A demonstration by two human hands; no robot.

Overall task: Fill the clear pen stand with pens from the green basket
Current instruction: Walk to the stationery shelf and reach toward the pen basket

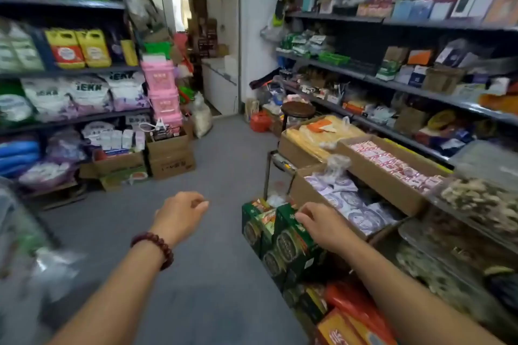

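Locating pens: left hand loose, empty; right hand, fingers bent over boxes, grip unclear; next, reach basket.

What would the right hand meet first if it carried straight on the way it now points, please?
The green cartons: the right hand points forward-left with its fingers right at their top edge. Whether they already touch is unclear.
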